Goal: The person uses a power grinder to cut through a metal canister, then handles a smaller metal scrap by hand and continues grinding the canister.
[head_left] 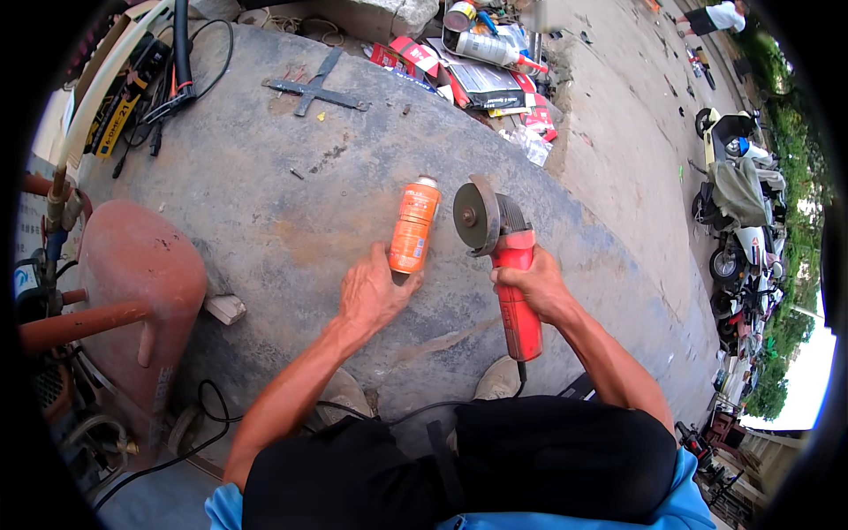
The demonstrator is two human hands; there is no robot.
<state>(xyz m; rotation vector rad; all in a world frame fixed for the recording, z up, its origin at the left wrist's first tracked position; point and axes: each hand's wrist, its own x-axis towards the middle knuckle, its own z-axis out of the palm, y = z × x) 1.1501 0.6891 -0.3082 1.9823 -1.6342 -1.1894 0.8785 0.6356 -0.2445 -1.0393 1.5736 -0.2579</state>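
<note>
My left hand [375, 290] is closed round the lower end of an orange spray can [413, 228], which leans slightly to the right. A pale metal neck shows at the can's top; I cannot make out a nozzle. In my right hand [539, 287] is a red angle grinder [517, 309], gripped by its body with the head pointing away from me. Its grey disc [474, 216] faces the can, a small gap apart from it. From the grinder's lower end a black power cord [442, 405] runs left past my shoes.
A red compressor tank [146, 256] stands at the left, beside a small pale block [226, 308]. Further off lie a flat metal cross [316, 84] and a heap of packaging [481, 79] with another spray can [486, 49]. Parked motorbikes [738, 238] line the right side.
</note>
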